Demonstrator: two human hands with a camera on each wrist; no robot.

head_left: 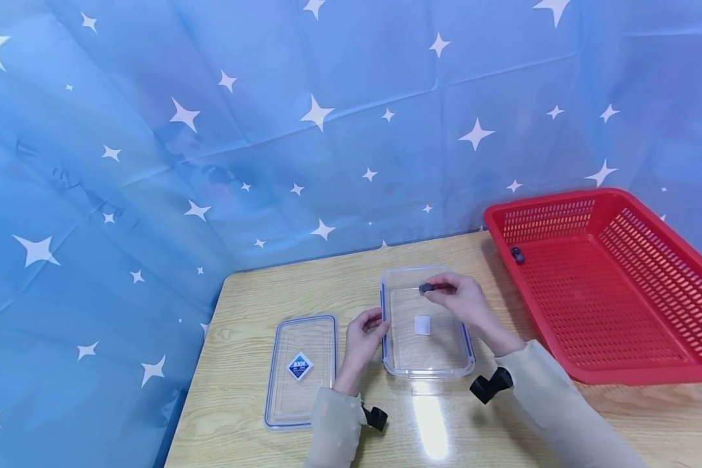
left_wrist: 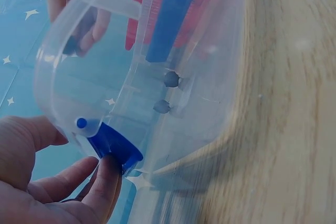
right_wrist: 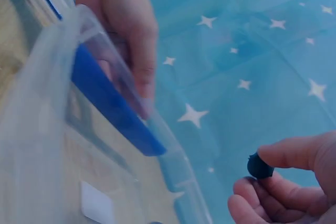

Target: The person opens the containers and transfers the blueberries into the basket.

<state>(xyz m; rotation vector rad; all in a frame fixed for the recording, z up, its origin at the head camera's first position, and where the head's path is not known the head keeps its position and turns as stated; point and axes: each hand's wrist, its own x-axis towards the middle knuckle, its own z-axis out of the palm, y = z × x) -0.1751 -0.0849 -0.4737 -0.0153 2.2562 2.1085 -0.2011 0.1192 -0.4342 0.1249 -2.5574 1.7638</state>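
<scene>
My right hand pinches a blueberry between thumb and fingers, above the far part of a clear plastic container. My left hand grips that container's left side, with thumb near the rim and fingers at a blue latch. In the left wrist view, a dark blueberry shows through the clear wall, with a paler round shape beside it; whether that is a second berry or a reflection, I cannot tell. A white square label is on the container's bottom.
A clear lid with a blue edge and a diamond sticker lies left of the container. On the right stands a red perforated basket with a few blueberries by its left wall. A blue starry cloth hangs behind the wooden table.
</scene>
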